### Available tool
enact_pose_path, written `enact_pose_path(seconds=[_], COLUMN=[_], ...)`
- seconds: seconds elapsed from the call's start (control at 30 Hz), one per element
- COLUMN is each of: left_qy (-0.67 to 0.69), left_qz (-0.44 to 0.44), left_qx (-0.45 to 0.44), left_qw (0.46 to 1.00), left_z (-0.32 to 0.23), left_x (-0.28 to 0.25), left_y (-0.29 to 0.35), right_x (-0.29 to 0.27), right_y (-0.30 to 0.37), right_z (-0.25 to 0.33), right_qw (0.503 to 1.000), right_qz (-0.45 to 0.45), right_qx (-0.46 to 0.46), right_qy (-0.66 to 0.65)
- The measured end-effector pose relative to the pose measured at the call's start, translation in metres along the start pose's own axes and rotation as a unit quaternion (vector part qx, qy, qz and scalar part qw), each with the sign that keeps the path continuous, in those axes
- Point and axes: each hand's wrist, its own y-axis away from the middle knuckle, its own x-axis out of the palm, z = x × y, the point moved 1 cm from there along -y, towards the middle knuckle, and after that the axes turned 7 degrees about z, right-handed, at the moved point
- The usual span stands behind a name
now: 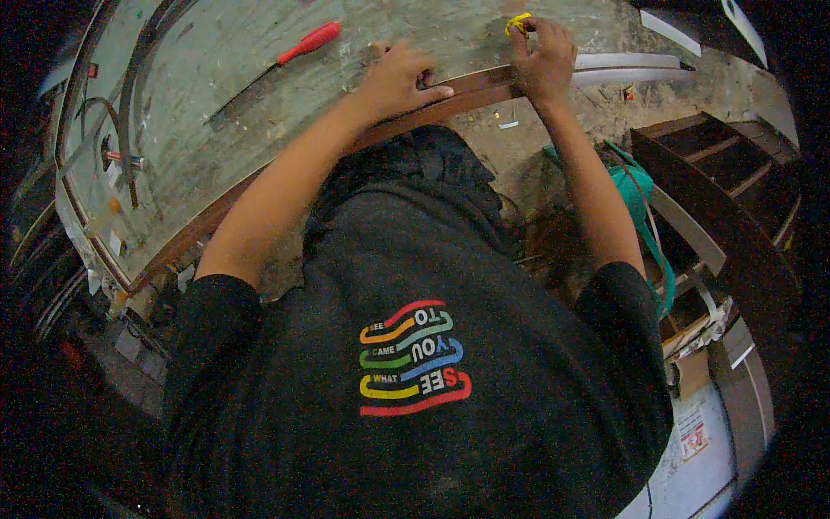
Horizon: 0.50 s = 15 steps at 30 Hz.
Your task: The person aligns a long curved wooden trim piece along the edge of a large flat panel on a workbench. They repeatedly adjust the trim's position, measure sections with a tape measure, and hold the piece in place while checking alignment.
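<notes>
A large grey-green tabletop (pixel 225 138) with a brown edge (pixel 484 91) stretches in front of me. My left hand (pixel 399 82) rests on it at the near edge, fingers bent and thumb stretched along the edge; I see nothing held in it. Farther right, my right hand (pixel 545 65) is over the same edge, with its fingertips closed on a small looped yellow strip (pixel 518 24). To the left of my left hand lies a screwdriver with a red handle (pixel 311 41) and a long thin shaft.
Pale long strips (pixel 627 61) extend right of my right hand. Dark curved strips (pixel 138 65) lie at the table's left. A green cloth-like thing (pixel 635 195) hangs at right, beside a dark wooden frame with slats (pixel 718 164). A white panel (pixel 692 467) is at lower right.
</notes>
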Motion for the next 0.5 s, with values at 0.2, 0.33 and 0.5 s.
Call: enact_pose_path(seconds=[0.2,0.33,0.5], left_qy=[0.052,0.038,0.047], left_qz=[0.04,0.061,0.043], left_qx=[-0.039,-0.082,-0.041], left_qw=[0.997,0.994,0.997], left_z=[-0.004,-0.003,-0.001], left_x=[-0.01,-0.019,-0.012], left_y=[0.004,0.023,0.01], right_x=[-0.005,-0.008,-0.003], right_y=[0.001,0.008,0.011], right_z=[-0.002,-0.004,-0.002], right_qw=[0.999,0.998,0.999], right_qz=[-0.007,-0.009,-0.007], right_qx=[0.006,0.013,0.02], right_qy=[-0.035,-0.058,-0.032])
